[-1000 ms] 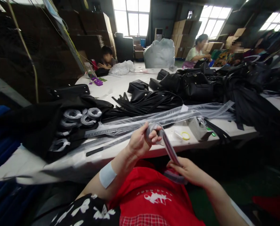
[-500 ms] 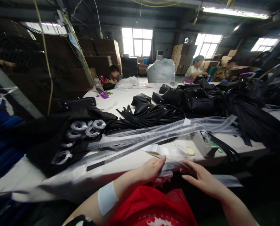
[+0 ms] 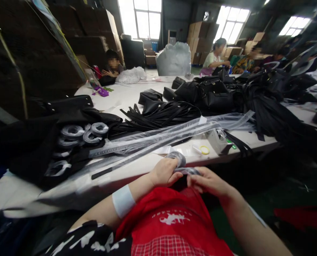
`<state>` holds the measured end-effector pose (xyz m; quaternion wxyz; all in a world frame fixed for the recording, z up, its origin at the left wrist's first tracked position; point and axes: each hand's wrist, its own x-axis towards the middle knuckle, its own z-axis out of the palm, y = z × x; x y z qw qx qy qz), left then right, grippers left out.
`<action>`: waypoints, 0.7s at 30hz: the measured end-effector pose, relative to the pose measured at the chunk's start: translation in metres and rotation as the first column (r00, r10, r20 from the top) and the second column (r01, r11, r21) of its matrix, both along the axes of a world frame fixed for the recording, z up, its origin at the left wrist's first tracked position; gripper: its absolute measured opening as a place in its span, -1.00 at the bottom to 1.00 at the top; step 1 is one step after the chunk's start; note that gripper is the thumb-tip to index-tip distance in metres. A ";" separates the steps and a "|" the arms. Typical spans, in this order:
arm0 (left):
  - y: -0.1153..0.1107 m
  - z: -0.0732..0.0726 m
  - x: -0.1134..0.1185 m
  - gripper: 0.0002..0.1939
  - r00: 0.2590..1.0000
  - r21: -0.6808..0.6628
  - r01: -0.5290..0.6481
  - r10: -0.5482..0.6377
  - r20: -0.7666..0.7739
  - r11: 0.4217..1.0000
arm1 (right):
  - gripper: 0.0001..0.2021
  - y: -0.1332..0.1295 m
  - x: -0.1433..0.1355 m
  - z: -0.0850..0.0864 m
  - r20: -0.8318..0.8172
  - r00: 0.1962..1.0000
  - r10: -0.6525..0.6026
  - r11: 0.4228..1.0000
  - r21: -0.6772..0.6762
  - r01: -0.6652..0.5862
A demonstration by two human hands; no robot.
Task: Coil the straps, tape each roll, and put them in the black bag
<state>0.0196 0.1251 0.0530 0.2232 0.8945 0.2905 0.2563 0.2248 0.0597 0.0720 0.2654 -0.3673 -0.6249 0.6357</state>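
Observation:
My left hand (image 3: 166,172) is closed round a coiled plastic-wrapped strip (image 3: 177,159), whose loops rise above my fingers at the table's front edge. A stretch of the strip runs across to my right hand (image 3: 208,180), where the fingers are closed on it. Several finished coils (image 3: 72,131) lie on black material at the left. Long plastic-wrapped strips (image 3: 153,137) stretch over the table just beyond my hands, near a yellow ring (image 3: 204,150).
Black straps (image 3: 161,115) and black bags (image 3: 190,91) are heaped across the table (image 3: 116,101). A grey tape dispenser (image 3: 219,141) stands near the front edge. Several people sit at the far side, beside a large wrapped bundle (image 3: 173,59).
The view has tilted down. The strip between my hands now shows as a round coil in my left hand, and my right hand's fingers have closed on its loose stretch.

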 end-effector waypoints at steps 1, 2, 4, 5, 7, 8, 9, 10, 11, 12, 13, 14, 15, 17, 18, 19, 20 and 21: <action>-0.004 0.000 -0.002 -0.24 0.997 -0.059 0.024 -0.029 -0.077 0.998 | -0.60 0.006 0.012 0.004 0.055 0.998 -0.008 1.000 0.012 0.007; -0.006 0.003 -0.004 -0.27 0.990 -0.140 0.015 -0.034 -0.135 0.990 | -0.62 0.011 0.022 0.005 0.133 0.991 -0.020 0.999 0.040 0.015; -0.007 0.009 -0.006 -0.26 0.976 -0.323 -0.053 -0.019 -0.215 0.945 | -0.66 0.019 0.036 0.001 0.325 0.945 -0.048 0.985 0.170 -0.009; -0.006 0.012 -0.006 -0.25 0.973 -0.420 -0.087 -0.014 -0.232 0.903 | -0.66 0.020 0.038 -0.002 0.416 0.906 -0.081 0.967 0.253 -0.030; -0.003 0.014 -0.006 -0.22 0.974 -0.602 -0.128 -0.013 -0.225 0.788 | -0.68 0.020 0.035 -0.008 0.541 0.826 -0.158 0.918 0.390 -0.080; -0.002 0.014 -0.006 -0.21 0.978 -0.674 -0.136 -0.012 -0.210 0.726 | -0.69 0.018 0.032 -0.009 0.572 0.799 -0.186 0.901 0.424 -0.094; -0.001 0.012 -0.006 -0.21 0.981 -0.729 -0.135 -0.014 -0.194 0.671 | -0.71 0.015 0.029 -0.010 0.586 0.785 -0.203 0.892 0.441 -0.098; 0.000 0.010 -0.006 -0.21 0.983 -0.767 -0.131 -0.017 -0.182 0.628 | -0.72 0.013 0.025 -0.010 0.591 0.778 -0.215 0.888 0.450 -0.096; 0.001 0.008 -0.007 -0.22 0.984 -0.789 -0.130 -0.017 -0.175 0.600 | -0.72 0.010 0.023 -0.009 0.593 0.774 -0.222 0.886 0.455 -0.095; 0.001 0.006 -0.007 -0.24 0.985 -0.804 -0.130 -0.020 -0.174 0.580 | -0.73 0.008 0.021 -0.009 0.598 0.770 -0.222 0.885 0.455 -0.098; 0.001 0.005 -0.008 -0.26 0.984 -0.815 -0.131 -0.027 -0.177 0.565 | -0.73 0.007 0.021 -0.009 0.607 0.767 -0.210 0.889 0.446 -0.109; 0.002 0.004 -0.010 -0.28 0.983 -0.828 -0.134 -0.032 -0.180 0.545 | -0.74 0.007 0.021 -0.010 0.617 0.765 -0.186 0.895 0.428 -0.127; 0.001 0.005 -0.011 -0.30 0.984 -0.849 -0.128 -0.040 -0.172 0.512 | -0.76 0.007 0.023 -0.012 0.626 0.765 -0.155 0.903 0.403 -0.147; 0.000 0.007 -0.014 -0.31 0.992 -0.915 -0.067 -0.074 -0.105 0.399 | -0.76 0.011 0.027 -0.019 0.608 0.790 -0.081 0.926 0.340 -0.167; -0.001 0.008 -0.016 -0.31 0.995 -0.946 -0.015 -0.085 -0.045 0.325 | -0.73 0.014 0.028 -0.024 0.572 0.818 -0.052 0.940 0.305 -0.154; -0.001 0.008 -0.017 -0.31 0.996 -0.968 0.045 -0.081 0.025 0.247 | -0.70 0.017 0.030 -0.030 0.519 0.854 -0.035 0.955 0.269 -0.125; -0.001 0.008 -0.017 -0.30 0.993 -0.979 0.112 -0.062 0.103 0.169 | -0.65 0.019 0.030 -0.036 0.454 0.891 -0.036 0.969 0.233 -0.080; -0.002 0.008 -0.016 -0.30 0.984 -0.979 0.180 -0.027 0.178 0.098 | -0.61 0.021 0.028 -0.041 0.380 0.923 -0.063 0.980 0.200 -0.016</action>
